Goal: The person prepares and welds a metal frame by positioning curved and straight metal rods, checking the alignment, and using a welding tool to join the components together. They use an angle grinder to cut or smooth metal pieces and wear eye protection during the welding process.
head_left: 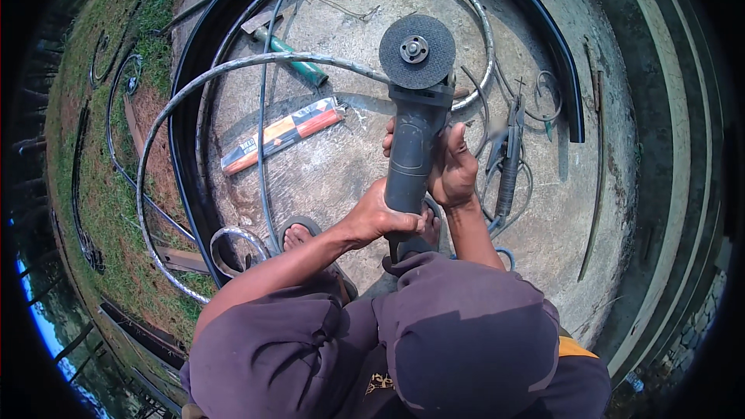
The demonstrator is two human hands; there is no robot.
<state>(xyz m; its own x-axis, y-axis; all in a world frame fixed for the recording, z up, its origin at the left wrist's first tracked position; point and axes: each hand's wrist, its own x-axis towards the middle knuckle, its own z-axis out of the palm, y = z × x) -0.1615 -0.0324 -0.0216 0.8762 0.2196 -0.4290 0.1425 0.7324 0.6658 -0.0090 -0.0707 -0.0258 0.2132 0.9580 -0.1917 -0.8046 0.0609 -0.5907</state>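
An angle grinder with a dark grey body is held upright between my two hands, its disc end away from me. Its black cutting disc faces up, with a metal nut at the centre. My left hand wraps the rear of the body, thumb across it. My right hand supports the body from the right and beneath; its fingertips show on the left side and its thumb stands off. A silvery bent pipe curves in from the left and passes behind the grinder's head; whether it touches is hidden.
A black curved metal channel arcs around the concrete slab. On the slab lie a packet of welding rods, a green-handled tool, a welding electrode holder with cables, and a thin rod. Grass borders the left.
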